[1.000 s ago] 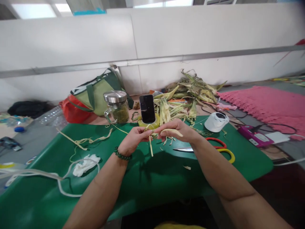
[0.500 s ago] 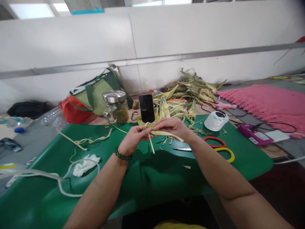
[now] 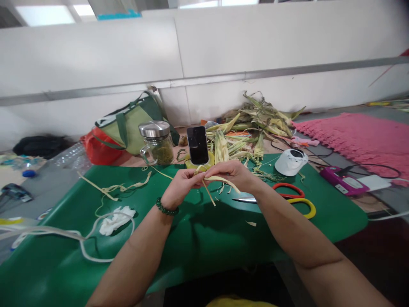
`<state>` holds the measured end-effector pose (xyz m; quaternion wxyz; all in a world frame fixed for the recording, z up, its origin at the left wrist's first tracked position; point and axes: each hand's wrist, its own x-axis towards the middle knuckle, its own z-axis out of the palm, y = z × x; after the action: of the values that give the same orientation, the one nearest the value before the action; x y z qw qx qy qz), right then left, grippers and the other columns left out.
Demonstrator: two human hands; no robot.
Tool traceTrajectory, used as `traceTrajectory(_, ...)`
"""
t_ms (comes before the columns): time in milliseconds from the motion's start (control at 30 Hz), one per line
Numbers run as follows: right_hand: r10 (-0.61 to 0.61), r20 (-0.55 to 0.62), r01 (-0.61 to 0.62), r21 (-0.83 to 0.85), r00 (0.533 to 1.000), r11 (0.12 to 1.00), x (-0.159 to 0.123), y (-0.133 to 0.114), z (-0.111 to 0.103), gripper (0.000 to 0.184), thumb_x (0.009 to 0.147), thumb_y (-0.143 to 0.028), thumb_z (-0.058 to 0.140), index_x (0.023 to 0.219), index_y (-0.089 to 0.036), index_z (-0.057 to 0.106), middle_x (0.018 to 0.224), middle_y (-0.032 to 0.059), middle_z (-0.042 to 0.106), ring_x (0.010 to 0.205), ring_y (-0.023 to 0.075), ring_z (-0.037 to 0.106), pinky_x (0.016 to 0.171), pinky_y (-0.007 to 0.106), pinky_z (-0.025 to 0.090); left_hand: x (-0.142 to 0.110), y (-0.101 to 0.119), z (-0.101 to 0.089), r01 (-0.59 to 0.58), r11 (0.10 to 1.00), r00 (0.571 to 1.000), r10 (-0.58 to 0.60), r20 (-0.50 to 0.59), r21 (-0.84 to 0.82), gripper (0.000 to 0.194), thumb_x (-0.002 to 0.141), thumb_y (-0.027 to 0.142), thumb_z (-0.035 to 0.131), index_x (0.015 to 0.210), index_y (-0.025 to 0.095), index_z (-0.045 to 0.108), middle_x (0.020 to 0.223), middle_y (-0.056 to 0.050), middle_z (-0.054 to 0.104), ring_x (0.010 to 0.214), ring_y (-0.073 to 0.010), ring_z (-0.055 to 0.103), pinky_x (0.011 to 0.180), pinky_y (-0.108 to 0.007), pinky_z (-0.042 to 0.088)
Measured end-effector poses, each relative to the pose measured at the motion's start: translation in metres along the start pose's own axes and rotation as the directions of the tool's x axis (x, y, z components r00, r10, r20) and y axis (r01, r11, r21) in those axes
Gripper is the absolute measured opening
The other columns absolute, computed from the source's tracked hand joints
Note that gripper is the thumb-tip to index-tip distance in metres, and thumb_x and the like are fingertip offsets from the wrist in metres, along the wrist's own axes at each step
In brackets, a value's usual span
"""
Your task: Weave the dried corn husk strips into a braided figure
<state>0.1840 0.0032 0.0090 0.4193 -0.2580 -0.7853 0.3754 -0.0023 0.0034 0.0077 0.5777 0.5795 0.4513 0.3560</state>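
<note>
Over green cloth (image 3: 223,243), my left hand (image 3: 179,186) and right hand (image 3: 240,175) pinch the strips (image 3: 224,180), whose loose ends now hang closer together.

One left hand (image 3: 182,185) and one right hand (image 3: 234,175), with two strip ends (image 3: 209,194) jutting out. One each: bracelet (image 3: 165,208), phone (image 3: 197,145), jar (image 3: 161,151), scissors (image 3: 294,196), tissue (image 3: 116,221), pink cloth (image 3: 367,140). Two bags: one green (image 3: 137,136), one red (image 3: 104,151). The piled husks (image 3: 265,119) are too tangled to count.
</note>
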Motion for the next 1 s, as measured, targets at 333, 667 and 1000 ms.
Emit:
traceTrajectory(333,0.055,0.001,-0.055,0.012,0.998,0.998,0.0013,0.0007,0.0022,0.025,0.080,-0.037,0.060,0.086,-0.014,0.069,0.083,0.0072,0.071,0.074,0.0150,0.065,0.066,0.025,0.051,-0.0006,0.0019,0.0040,-0.033,0.997,0.999,0.033,0.002,-0.063,0.030,0.063,0.042,0.073,0.071,0.013,0.069,0.066,-0.004,0.069,0.068,-0.0180,0.065,0.071,-0.031,0.051)
traceTrajectory(667,0.053,-0.011,-0.053,-0.005,0.999,0.999,0.0008,-0.0053,-0.0018,0.028,0.082,-0.040,0.057,0.084,-0.014,0.069,0.078,0.0061,0.070,0.070,0.0140,0.064,0.065,0.026,0.052,0.0002,-0.0038,0.0026,-0.050,0.987,0.997,0.059,0.056,-0.154,0.027,0.069,0.038,0.070,0.079,0.013,0.071,0.075,-0.006,0.072,0.074,-0.0194,0.066,0.077,-0.033,0.051)
traceTrajectory(1000,0.140,-0.022,-0.136,0.126,0.990,0.983,0.0023,-0.0087,0.0028,0.026,0.078,-0.040,0.061,0.070,-0.015,0.064,0.060,0.0004,0.062,0.054,0.0092,0.058,0.053,0.020,0.048,-0.0040,0.0035,0.0047,-0.096,0.995,0.992,0.098,0.082,-0.034,0.032,0.067,0.042,0.069,0.080,0.013,0.071,0.076,-0.006,0.072,0.077,-0.0206,0.066,0.077,-0.033,0.050)
